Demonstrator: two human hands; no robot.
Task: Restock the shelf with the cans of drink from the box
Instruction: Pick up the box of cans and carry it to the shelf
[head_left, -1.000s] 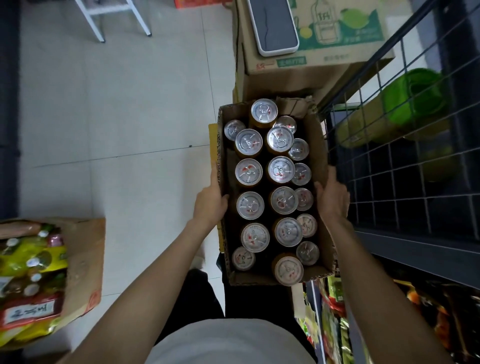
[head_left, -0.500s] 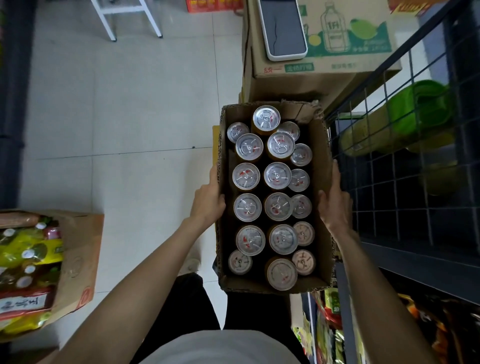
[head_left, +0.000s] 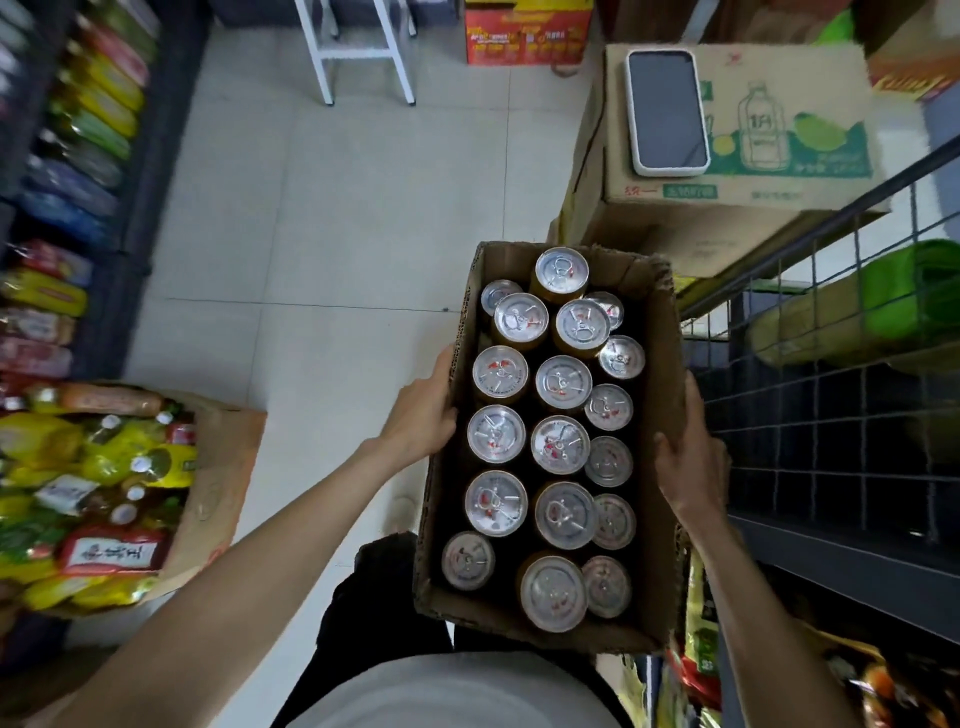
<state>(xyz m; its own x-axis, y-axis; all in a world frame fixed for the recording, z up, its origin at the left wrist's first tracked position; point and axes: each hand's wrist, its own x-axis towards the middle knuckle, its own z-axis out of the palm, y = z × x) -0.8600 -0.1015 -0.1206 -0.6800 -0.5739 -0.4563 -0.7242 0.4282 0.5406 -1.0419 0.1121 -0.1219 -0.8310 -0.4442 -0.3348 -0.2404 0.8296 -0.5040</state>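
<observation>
Box: we see a brown corrugated cardboard box (head_left: 655, 415), open-topped with ragged torn flaps at its far end, held up in front of the body, above the floor and just left of the wire shelf.
Cans: round drink cans (head_left: 563, 384) stand upright inside, packed in roughly three rows; their silver lids with pull tabs face us, gold sides showing on a few, some lids marked with red.
Left hand: our left hand (head_left: 422, 415) grips the box's left wall, thumb lying along the rim, fingers hidden under the side.
Right hand: our right hand (head_left: 688, 457) clasps the right wall, thumb curled over the top edge, fingers wrapped round the outside.
Shelf: a black wire-grid shelf (head_left: 831, 415) stands to the right, with green and yellowish soft packs behind the mesh.
Carton: a larger printed cardboard carton (head_left: 779, 171) sits far right, with a phone (head_left: 666, 111) in a pale case lying flat on top.
Floor: pale glossy square tiles (head_left: 322, 208).
Left side: another open cardboard box (head_left: 223, 467) full of bottles and yellow packets (head_left: 104, 467) stands on the floor near left; beyond it are dark shelves of coloured packets.
Far end: white metal stool legs (head_left: 358, 52) and a red carton (head_left: 527, 31).
</observation>
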